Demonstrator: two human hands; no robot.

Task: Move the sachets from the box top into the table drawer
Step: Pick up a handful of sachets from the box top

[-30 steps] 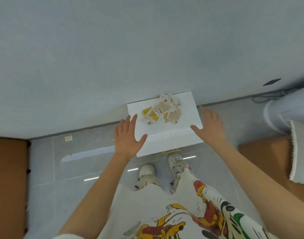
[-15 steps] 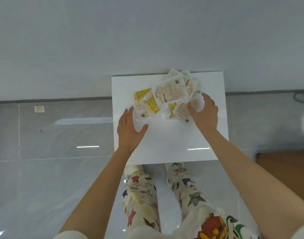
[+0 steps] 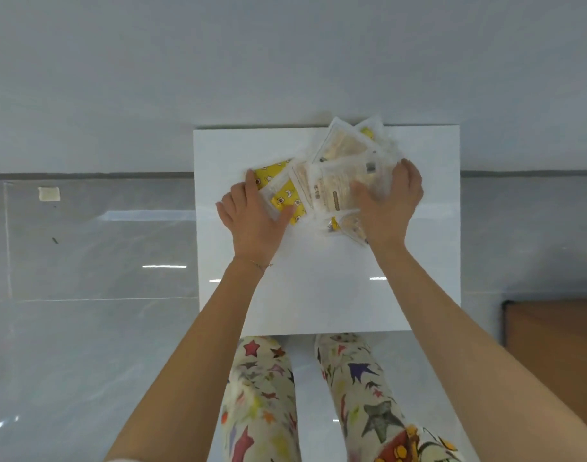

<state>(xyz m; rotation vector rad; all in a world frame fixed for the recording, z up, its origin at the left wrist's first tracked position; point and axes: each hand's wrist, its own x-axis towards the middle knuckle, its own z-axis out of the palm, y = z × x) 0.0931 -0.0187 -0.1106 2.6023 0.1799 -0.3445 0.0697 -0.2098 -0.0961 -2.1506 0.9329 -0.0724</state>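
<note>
The sachets [image 3: 332, 181] lie in a loose, overlapping heap near the far edge of the box top [image 3: 318, 295], a few poking past that edge. The left hand [image 3: 255, 221] holds the yellow ones at the heap's left side, thumb laid over the top; the right hand [image 3: 388, 205] curls round the clear packets from the right, thumb on top as well.

The likely trouble is a spill. The packets look slick and are fanned out rather than stacked, so a two-sided squeeze could let the middle ones slide out on lifting, and those at the far edge (already overhanging) may drop behind the box.

The box top is plain glossy white. It stands on a grey tiled floor [image 3: 85, 328] against a pale wall [image 3: 285, 61]. A wooden surface [image 3: 558, 345] shows at the right; no drawer is in view.
</note>
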